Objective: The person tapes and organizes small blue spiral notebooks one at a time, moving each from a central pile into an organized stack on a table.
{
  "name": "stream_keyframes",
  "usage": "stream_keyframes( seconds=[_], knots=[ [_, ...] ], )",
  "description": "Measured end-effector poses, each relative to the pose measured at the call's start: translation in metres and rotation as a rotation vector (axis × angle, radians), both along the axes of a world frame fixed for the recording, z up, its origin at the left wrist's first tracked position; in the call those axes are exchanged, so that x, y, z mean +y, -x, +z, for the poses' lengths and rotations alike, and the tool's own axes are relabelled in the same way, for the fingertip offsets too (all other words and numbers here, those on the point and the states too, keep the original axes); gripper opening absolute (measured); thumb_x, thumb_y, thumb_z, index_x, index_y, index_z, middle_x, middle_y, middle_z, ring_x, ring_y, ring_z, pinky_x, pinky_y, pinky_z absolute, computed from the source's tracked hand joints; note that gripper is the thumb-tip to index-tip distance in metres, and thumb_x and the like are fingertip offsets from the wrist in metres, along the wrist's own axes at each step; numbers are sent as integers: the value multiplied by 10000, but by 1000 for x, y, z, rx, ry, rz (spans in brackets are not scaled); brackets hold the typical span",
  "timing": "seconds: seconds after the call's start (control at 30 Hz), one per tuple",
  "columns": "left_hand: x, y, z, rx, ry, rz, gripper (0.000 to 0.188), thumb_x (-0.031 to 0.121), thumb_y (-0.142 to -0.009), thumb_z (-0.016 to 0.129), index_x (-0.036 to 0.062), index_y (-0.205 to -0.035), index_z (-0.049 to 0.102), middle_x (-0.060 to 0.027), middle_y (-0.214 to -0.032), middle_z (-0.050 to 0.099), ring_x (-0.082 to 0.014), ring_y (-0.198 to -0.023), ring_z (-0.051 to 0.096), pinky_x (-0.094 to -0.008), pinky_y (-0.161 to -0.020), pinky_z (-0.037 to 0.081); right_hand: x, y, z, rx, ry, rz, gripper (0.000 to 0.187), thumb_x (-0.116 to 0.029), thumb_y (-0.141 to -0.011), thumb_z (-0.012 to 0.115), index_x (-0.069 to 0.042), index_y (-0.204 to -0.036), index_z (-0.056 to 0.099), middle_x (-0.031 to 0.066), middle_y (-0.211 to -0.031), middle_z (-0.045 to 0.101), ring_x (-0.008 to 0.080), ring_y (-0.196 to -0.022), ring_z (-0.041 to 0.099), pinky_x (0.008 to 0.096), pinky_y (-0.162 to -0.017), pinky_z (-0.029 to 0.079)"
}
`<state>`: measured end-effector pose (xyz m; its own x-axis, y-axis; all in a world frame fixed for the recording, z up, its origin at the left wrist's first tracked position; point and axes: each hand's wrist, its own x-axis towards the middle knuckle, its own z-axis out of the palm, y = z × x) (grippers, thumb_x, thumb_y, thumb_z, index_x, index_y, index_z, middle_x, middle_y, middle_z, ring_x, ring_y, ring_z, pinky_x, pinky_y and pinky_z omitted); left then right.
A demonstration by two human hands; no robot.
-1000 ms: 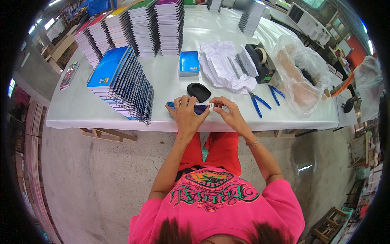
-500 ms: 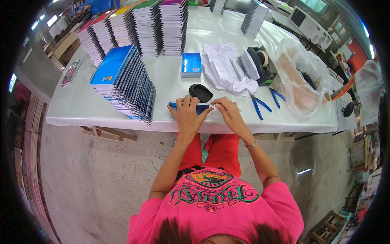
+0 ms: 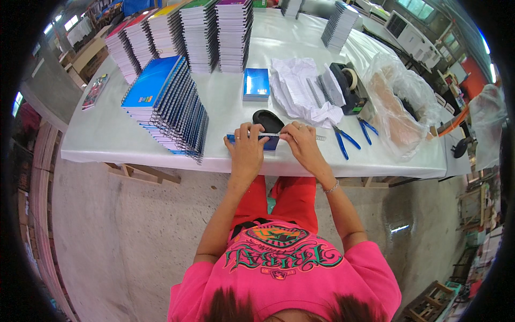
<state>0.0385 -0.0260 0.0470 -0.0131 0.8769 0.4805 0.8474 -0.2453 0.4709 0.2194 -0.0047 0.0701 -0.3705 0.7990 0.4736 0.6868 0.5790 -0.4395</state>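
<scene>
Near the front edge of the table, my left hand (image 3: 247, 144) holds down a small blue-covered notebook (image 3: 272, 144), its fingers curled over the spine edge. My right hand (image 3: 301, 143) is closed in a pinch at the notebook's right end, on a thin spiral wire binding (image 3: 321, 138) whose tip sticks out past the fingers. How far the wire runs along the spine is partly hidden by my left hand. Just beyond the notebook sits a black shallow dish-like piece (image 3: 268, 121). Two blue-handled pliers (image 3: 343, 143) (image 3: 368, 130) lie to the right.
A fanned stack of blue spiral notebooks (image 3: 161, 107) stands at left, with tall stacks of notebooks (image 3: 199, 37) behind. Farther in are a blue-covered book stack (image 3: 256, 84), crumpled paper (image 3: 300, 91) with loose wire coils, a tape dispenser (image 3: 348, 88) and a clear plastic bag (image 3: 399, 102).
The notebook has tilted so more of its blue cover shows below the spine. My right hand has shifted slightly left, and more of the wire's end shows beyond it.
</scene>
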Motion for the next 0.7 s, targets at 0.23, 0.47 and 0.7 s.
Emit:
stream_keyframes(
  seconds=[0.23, 0.47, 0.7],
  knots=[
    [1, 10, -8, -404, -189, 18, 499, 203, -806, 758, 101, -1230, 517, -183, -1286, 354, -378, -1201, 369, -490, -1010, 328, 1, 8, 8, -12, -55, -13, 126, -200, -896, 621, -125, -996, 604, 40, -923, 567, 243, -905, 545, 401, -867, 322],
    [-1, 5, -24, -506, -89, 22, 571, 208, -761, 799, 66, -1209, 473, -179, -1198, 366, -382, -1132, 404, -493, -984, 349, 2, 10, 5, -122, -106, -11, 80, -153, -911, 586, -113, -967, 627, 42, -915, 572, 249, -880, 543, 409, -859, 323],
    [13, 36, -24, -488, -13, -159, 591, 213, -698, 834, 50, -1093, 426, -153, -1075, 388, -330, -1036, 433, -460, -930, 374, 54, -8, 3, 175, 252, 304, 203, -31, -891, 602, -54, -1082, 668, 94, -943, 588, 241, -934, 555, 367, -838, 417]
  ],
)
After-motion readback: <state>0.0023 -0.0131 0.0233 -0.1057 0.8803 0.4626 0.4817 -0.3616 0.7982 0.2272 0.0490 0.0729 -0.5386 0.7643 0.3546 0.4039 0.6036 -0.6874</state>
